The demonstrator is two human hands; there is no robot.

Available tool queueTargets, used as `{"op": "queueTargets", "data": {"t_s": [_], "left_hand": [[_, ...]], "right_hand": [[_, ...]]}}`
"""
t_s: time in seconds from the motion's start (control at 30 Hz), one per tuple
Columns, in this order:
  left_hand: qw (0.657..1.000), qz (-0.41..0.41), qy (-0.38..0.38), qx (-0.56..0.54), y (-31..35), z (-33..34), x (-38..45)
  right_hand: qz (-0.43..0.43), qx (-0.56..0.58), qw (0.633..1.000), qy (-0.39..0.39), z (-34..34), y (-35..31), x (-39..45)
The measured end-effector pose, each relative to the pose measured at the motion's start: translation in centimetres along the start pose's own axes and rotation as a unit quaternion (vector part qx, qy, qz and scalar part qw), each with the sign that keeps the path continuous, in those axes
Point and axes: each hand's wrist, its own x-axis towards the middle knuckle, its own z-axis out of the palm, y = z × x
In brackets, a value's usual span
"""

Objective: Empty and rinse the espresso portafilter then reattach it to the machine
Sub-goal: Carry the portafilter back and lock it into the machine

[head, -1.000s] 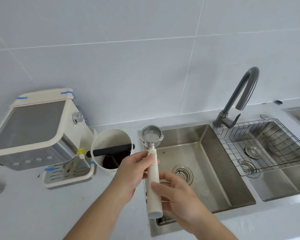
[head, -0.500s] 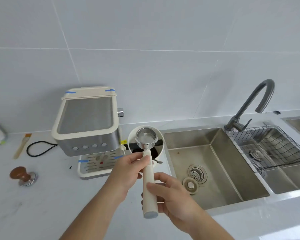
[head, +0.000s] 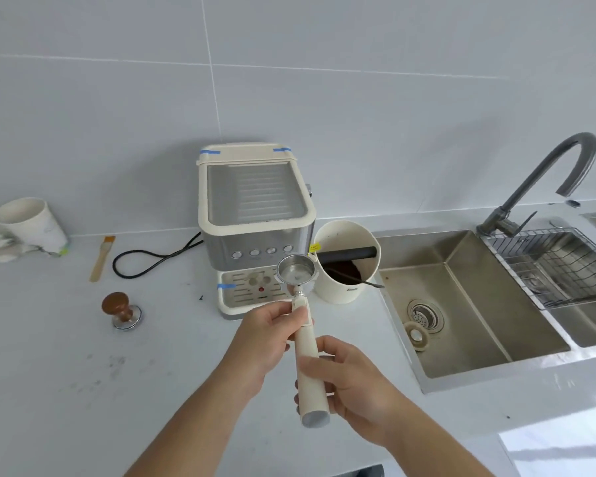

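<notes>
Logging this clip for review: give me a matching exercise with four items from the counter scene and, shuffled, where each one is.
Items:
1. portafilter
2. tamper
3. knock box
4. brush

Places:
A. lying near the coiled black cable
B. held in both hands
C. between the machine and the sink
D. standing on the counter, front left of the machine

Pairs: 1-B, 2-D, 3-C, 4-A

The portafilter, held by the left hand and right hand, hung just before the machine, its basket over the drip tray. The knock box stood close on the right, nearly touching the basket, narrowing that side. Left of the machine lay open counter up to the tamper, cord and brush. The sink lay open beyond the knock box.
</notes>
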Motion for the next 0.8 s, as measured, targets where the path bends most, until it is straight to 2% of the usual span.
{"op": "queueTargets", "data": {"t_s": [0.27,0.43,0.5,0.6,0.7,0.8], "left_hand": [[0.993,-0.031,-0.018,0.116,-2.2,-3.7,-0.5],[0.978,0.005,-0.010,0.209,-1.2,-7.1,0.0],[0.971,0.038,-0.022,0.235,0.3,-8.5,-0.1],[0.956,0.118,0.020,0.269,3.7,-10.2,-0.1],[0.921,0.209,0.074,0.320,7.0,-11.4,0.9],[0.884,0.283,0.095,0.361,9.7,-11.6,2.6]], "right_hand": [[0.047,-0.025,0.997,-0.057,1.9,2.3,1.6],[0.067,-0.037,0.996,-0.053,1.7,3.1,3.6],[0.073,-0.043,0.995,-0.055,1.6,3.4,4.5],[0.085,-0.043,0.994,-0.053,1.8,3.7,6.0],[0.100,-0.037,0.993,-0.060,2.1,3.9,7.6],[0.104,-0.030,0.992,-0.067,2.3,3.8,9.3]]}}
